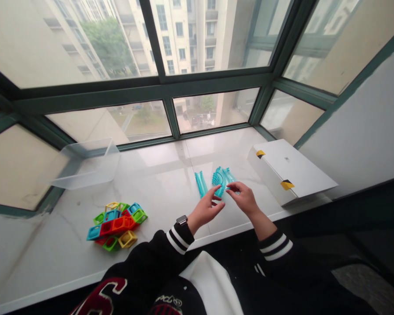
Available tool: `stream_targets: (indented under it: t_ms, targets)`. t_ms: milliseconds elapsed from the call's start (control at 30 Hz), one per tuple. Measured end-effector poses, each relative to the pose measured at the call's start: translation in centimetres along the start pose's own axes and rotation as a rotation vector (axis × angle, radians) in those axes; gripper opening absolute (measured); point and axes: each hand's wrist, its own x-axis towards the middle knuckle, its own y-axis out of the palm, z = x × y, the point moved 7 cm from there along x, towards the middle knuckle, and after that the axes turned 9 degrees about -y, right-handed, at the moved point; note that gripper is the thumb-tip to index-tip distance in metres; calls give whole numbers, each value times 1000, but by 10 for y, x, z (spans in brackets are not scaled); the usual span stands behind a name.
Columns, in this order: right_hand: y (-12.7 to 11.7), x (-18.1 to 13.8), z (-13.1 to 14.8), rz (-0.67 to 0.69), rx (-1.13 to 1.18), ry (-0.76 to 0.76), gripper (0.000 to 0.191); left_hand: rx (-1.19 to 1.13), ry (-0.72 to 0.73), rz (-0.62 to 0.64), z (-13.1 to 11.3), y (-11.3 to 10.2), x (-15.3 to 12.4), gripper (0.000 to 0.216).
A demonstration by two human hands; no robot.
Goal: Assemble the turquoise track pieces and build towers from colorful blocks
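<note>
Sill [164, 175]: a white polished ledge is running under the window and carrying everything here.
Box [292, 168]: a flat white box is lying closed at the right end, near the right hand but apart from it.
Bin [85, 164]: a clear plastic bin is sitting far left by the glass, well apart from both hands.
Tiles [116, 221]: a heap of coloured open-frame tiles is lying front left, well apart from the hands.
Curve [221, 176]: teal see-through curved track is lying mid-sill, its near end reaching the fingertips. How many pieces are overlapping there, I cannot tell.
Curve heading: the arc is sweeping from the fingertips away toward the window and bending right.
Rail [201, 183]: a straight teal piece is lying just left of the curve. Its long axis is running away from the person, with the far end leaning slightly left.
Handling: the track is probably feeling light, stiff and slick on the stone. Its thin walls are likely cracking if twisted, so the side walls near an end are looking like the best hold.
Left hand [205, 211]: the fingers are curling, with thumb and forefinger seemingly pinching the curve's near end.
Right hand [244, 199]: the fingers are pointing left and closing together, apparently pinching the same end.
Watch [181, 219]: it is sitting on the left wrist.
</note>
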Motion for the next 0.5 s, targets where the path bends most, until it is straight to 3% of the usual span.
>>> stream_targets:
  t_ms: [500]
  targets:
    - [16, 11, -15, -7, -68, -29, 18, -58, -85, -25, 22, 2, 20, 76]
